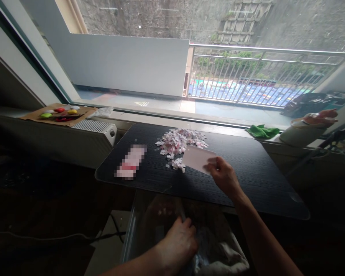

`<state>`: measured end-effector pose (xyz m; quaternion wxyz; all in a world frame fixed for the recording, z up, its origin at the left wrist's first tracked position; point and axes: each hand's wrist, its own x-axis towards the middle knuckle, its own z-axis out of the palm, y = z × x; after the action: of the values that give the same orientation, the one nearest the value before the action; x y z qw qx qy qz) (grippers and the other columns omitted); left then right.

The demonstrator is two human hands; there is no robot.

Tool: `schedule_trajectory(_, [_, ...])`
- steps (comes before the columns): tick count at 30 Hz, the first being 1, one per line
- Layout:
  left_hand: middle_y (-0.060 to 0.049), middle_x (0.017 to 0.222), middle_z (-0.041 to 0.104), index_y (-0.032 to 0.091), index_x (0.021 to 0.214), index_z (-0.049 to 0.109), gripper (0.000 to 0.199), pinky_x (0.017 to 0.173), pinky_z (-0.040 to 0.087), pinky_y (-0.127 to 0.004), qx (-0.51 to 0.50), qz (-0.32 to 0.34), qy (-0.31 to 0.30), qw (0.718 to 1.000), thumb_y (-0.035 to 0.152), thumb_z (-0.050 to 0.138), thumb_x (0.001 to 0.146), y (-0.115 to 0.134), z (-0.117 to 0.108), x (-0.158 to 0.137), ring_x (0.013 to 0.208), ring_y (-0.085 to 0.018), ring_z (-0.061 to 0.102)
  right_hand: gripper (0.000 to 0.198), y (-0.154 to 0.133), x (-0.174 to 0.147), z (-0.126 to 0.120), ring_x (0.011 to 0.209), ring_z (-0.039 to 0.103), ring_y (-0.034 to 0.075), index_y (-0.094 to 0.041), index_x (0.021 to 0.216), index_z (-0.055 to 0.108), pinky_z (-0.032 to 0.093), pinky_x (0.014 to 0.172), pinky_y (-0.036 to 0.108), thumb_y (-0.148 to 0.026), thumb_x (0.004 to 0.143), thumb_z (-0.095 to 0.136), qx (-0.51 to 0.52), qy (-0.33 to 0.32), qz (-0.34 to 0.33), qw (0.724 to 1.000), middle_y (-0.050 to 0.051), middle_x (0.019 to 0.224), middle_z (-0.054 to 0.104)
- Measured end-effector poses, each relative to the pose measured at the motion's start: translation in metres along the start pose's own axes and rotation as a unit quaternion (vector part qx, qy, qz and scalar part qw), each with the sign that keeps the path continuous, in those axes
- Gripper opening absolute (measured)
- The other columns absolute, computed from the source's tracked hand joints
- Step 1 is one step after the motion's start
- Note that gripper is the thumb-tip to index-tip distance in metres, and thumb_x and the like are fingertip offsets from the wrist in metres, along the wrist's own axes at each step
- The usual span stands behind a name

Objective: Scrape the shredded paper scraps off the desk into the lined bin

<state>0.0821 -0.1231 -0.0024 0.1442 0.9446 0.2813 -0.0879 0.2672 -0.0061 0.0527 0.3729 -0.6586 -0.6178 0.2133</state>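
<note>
My right hand (224, 175) grips a pale, stiff rectangular card (199, 158) between thumb and fingers. The card is tilted above the dark tabletop, its left edge beside a small clump of paper scraps (178, 164). Just behind lies a larger heap of shredded paper (179, 141), white with pink bits. Below the table's front edge, my left hand (181, 238) is closed on what looks like the rim of a clear plastic bag (179, 207). Its fingertips are partly hidden, and the inside of the bag is dim.
A blurred-out pink and red item (130, 163) lies on the left of the dark table (247, 172). A green cloth (263, 131) rests on the sill at right. At left are a radiator (96, 128) and a brown board (57, 114) with colourful pieces. A window stands behind.
</note>
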Motion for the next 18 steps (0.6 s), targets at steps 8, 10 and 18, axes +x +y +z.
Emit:
schedule_trajectory(8, [-0.011, 0.084, 0.060, 0.014, 0.083, 0.066, 0.013, 0.077, 0.034, -0.039, 0.007, -0.001, 0.070, 0.998, 0.020, 0.056, 0.090, -0.002, 0.029, 0.002, 0.096, -0.027, 0.050, 0.022, -0.004, -0.011, -0.013, 0.066, 0.060, 0.020, -0.022, 0.090, 0.059, 0.043, 0.063, 0.032, -0.039, 0.078, 0.052, -0.054, 0.004, 0.036, 0.998, 0.005, 0.079, 0.069])
schedule_trajectory(10, [-0.011, 0.084, 0.060, 0.014, 0.084, 0.066, 0.012, 0.079, 0.035, -0.040, 0.008, 0.002, 0.083, 0.997, 0.019, 0.057, 0.090, -0.002, 0.033, 0.001, 0.097, -0.028, 0.050, 0.020, -0.004, -0.012, -0.013, 0.066, 0.060, 0.020, -0.023, 0.088, 0.058, 0.043, 0.063, 0.032, -0.039, 0.078, 0.051, -0.045, -0.018, 0.030, 0.998, 0.004, 0.079, 0.068])
schedule_trajectory(18, [-0.011, 0.082, 0.060, 0.013, 0.079, 0.065, 0.011, 0.080, 0.035, -0.042, 0.005, 0.000, 0.086, 0.996, 0.016, 0.058, 0.088, -0.002, 0.036, 0.004, 0.094, -0.028, 0.050, 0.021, 0.001, -0.017, -0.021, 0.069, 0.061, 0.021, -0.023, 0.090, 0.058, 0.044, 0.066, 0.033, -0.039, 0.077, 0.053, -0.047, 0.016, 0.048, 0.998, 0.004, 0.080, 0.068])
